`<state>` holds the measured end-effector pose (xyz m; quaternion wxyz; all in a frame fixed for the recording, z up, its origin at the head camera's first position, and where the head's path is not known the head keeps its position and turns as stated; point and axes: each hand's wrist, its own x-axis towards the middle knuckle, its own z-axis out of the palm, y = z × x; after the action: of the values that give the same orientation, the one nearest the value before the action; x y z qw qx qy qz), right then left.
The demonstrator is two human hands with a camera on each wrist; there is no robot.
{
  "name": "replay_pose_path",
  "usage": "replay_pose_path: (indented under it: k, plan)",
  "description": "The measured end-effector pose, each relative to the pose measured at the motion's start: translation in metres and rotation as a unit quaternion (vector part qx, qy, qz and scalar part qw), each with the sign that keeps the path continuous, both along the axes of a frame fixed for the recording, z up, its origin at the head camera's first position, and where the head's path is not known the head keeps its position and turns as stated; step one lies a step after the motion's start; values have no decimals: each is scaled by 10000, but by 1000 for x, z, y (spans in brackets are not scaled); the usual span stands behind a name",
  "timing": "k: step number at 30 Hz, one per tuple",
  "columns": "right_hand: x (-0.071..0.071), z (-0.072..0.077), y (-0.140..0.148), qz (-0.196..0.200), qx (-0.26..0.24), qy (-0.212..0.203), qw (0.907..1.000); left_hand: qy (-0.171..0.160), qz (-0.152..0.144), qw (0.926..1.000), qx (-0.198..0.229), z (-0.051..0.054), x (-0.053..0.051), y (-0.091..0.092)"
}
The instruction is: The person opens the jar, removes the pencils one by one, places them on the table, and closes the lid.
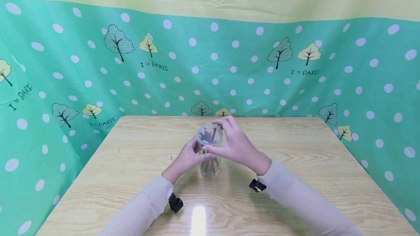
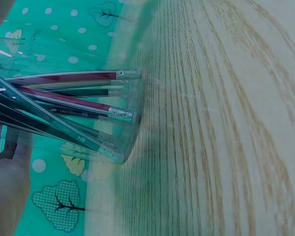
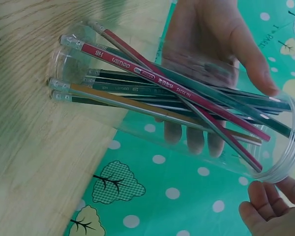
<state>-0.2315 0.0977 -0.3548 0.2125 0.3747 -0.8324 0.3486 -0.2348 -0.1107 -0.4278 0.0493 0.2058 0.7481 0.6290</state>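
A tall clear plastic jar [image 1: 210, 172] stands roughly upright at the middle of the table, its base on or close to the wood. Several pencils [image 3: 137, 73] lean inside it, red, dark green and one yellowish, with their metal-banded ends at the bottom. My left hand [image 1: 188, 156] grips the jar's side, its fingers wrapped behind and thumb across the front. At the top, my right hand [image 1: 234, 143] spans the ridged rim [image 3: 285, 157], thumb on the near side and fingers on the far side. Whether a clear lid covers the mouth, I cannot tell.
The wood-grain table [image 1: 137, 188] reaches back to a green dotted curtain [image 1: 164, 57] that hangs behind and at both sides. A tiny greyish bit [image 1: 171, 157] lies on the table left of the jar. Black wrist cameras [image 1: 175, 203] sit below both sleeves.
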Motion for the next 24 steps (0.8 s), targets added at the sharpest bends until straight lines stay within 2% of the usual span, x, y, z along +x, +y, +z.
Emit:
replay_pose_path:
  k: [6, 15, 20, 24]
  plan:
    - [0, -2, -1, -29, 10, 186, 9998, 21, -43, 10000, -38, 2, 1, 0]
    - [0, -2, 0, 56, -26, 96, 9999, 1, -38, 10000, -20, 2, 2, 0]
    - [-5, 0, 5, 462, -136, -305, 9984, 76, -4, 10000, -28, 1, 1, 0]
    - [-12, 0, 12, 962, -332, -749, 9920, 68, 68, 9999, -43, 2, 2, 1]
